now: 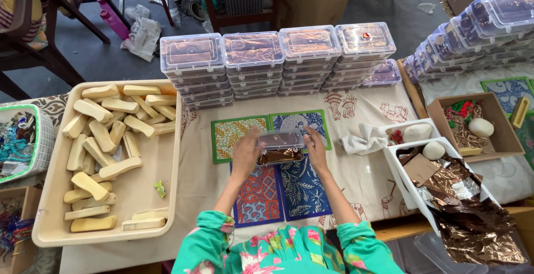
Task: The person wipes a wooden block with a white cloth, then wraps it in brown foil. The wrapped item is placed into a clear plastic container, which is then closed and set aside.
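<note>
A small clear plastic box [280, 147] with a lid and shiny brown foil inside is held between both hands above the table. My left hand [245, 154] grips its left end and my right hand [315, 149] grips its right end. Under the box lie patterned square mats: a green leaf one [231, 132], a blue-and-white one [303, 119], a red-orange one [257, 193] and a dark blue leaf one [303, 188]. My sleeves are green with pink flowers.
Stacks of closed clear boxes [275, 63] line the table's far side, with more stacks [473, 29] at the right. A beige tray [167, 157] of wooden blocks stands left. White bins [414, 193] with brown foil and a cardboard box [503, 135] stand right.
</note>
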